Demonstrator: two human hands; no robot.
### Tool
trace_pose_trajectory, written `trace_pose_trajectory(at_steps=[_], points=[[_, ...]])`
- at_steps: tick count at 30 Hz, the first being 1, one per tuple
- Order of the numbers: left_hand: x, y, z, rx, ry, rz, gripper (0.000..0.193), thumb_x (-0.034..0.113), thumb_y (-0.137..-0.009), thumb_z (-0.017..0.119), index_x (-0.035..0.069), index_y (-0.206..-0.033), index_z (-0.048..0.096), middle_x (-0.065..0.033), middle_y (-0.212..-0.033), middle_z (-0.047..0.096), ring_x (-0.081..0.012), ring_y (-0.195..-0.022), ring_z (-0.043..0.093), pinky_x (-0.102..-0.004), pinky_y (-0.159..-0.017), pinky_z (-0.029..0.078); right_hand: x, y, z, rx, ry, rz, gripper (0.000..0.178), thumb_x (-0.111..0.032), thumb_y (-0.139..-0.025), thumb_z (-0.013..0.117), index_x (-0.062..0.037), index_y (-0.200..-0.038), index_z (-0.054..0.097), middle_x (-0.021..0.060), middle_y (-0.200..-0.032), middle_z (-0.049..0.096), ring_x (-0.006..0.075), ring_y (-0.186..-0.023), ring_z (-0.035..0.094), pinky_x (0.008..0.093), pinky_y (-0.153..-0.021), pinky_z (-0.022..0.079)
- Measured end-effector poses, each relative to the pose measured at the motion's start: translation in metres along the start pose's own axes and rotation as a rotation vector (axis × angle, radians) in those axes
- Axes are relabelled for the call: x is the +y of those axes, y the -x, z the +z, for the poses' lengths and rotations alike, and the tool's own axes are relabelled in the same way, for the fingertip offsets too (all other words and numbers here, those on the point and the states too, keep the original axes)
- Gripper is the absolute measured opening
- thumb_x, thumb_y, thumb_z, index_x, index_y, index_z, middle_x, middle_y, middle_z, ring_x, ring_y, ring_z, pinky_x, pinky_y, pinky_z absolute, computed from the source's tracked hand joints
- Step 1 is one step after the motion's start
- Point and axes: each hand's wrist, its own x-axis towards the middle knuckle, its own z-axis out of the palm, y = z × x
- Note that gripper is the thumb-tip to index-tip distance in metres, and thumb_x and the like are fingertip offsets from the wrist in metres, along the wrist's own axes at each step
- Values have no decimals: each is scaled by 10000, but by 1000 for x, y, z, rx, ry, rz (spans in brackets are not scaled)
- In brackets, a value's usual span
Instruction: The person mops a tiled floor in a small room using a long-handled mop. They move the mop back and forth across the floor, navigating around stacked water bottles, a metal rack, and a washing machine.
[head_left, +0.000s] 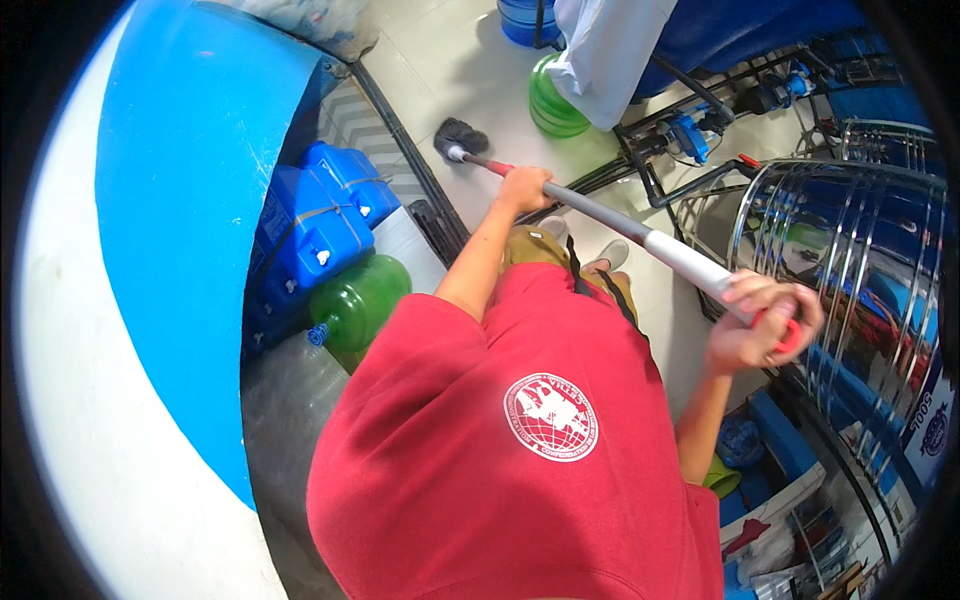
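A mop (590,213) with a grey and white pole runs slantwise in front of me. Its dark, shaggy head (462,137) lies on the pale tiled floor ahead. My left hand (525,190) is wrapped round the pole just above its red section. My right hand (765,318) grips the upper end, by a red loop (790,337) at the tip. Beyond the mop head, to the right, a green round bottle (556,105) stands on the floor, partly covered by a white cloth (605,60).
On the left are blue jugs (325,240), a green bottle (362,295) lying on its side and a blue-and-white curved surface (190,190). A dark rail (405,150) borders the floor. Shiny metal tanks (850,270) and dark pipes (685,190) with blue fittings stand to the right.
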Motion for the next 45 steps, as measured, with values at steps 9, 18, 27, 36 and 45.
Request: trace_pose_trajectory(at_steps=[9,18,27,36,45], points=[[-43,11,-24,205,-77,-338,481,221,-736,660,58,-1167,522,-188,-1226,521,-350,-1174,490,-478,-942,422,117,54,30,-275,-86,223,198,-113,-968,331,12,-1040,468,105,-692,559,228,-738,599,459,-885,468],[-23,-22,-29,238,-80,-294,302,177,-697,642,88,-981,593,-138,-1047,618,-333,-1051,559,-509,-900,427,117,15,11,-273,-89,330,232,24,-874,377,81,-895,600,118,-670,581,181,-626,589,319,-708,507],[70,-33,4,94,125,314,120,217,-646,671,133,-731,663,-101,-668,640,-328,-660,630,-444,-604,505,-42,-47,-56,-249,87,326,240,-66,-849,379,88,-891,558,192,-665,591,146,-494,468,341,-638,484],[144,-6,18,-137,342,396,207,212,-773,623,80,-620,574,-154,-571,560,-383,-592,564,-472,-581,450,-97,-47,-62,-323,96,72,326,-96,-862,330,87,-1091,474,69,-487,406,197,-472,469,433,-653,489],[49,13,8,82,200,184,117,226,-681,629,111,-687,641,-142,-700,640,-358,-710,627,-470,-661,500,-11,-24,-29,-359,-219,213,260,-121,-867,375,43,-1053,449,64,-532,432,184,-491,459,419,-637,487]])
